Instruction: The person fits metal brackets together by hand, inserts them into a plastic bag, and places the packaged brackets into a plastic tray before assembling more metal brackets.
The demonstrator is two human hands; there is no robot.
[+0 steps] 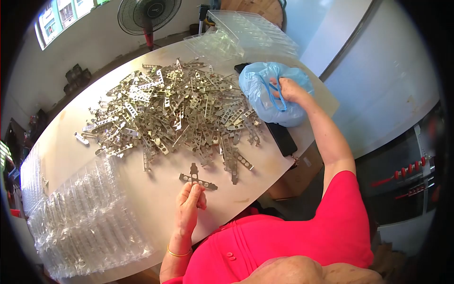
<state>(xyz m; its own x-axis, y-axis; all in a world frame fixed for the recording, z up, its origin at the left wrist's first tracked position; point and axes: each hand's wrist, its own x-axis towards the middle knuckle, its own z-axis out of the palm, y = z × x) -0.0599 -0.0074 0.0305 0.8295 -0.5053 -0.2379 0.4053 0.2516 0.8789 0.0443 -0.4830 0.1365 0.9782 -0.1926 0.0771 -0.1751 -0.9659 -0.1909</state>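
Observation:
Pinched between the thumb and fingers of my left hand (190, 201) is a small flat metal bracket (194, 171), pointing away from me. Another perforated bracket (207, 184) crosses it; whether that one is also held or rests on the table cannot be made out. My right hand (289, 90) reaches into the mouth of a blue plastic bag (255, 90), its fingertips partly hidden by the bag and its handle loop. A large heap of similar metal brackets (175, 109) spreads over the table beyond my left hand.
Clear plastic trays (80, 222) lie stacked at the table's (156, 199) left front. More clear trays (255, 33) stand at the back right. A black phone-like object (282, 139) is by the bag, near the right edge. A fan (149, 16) stands behind the table.

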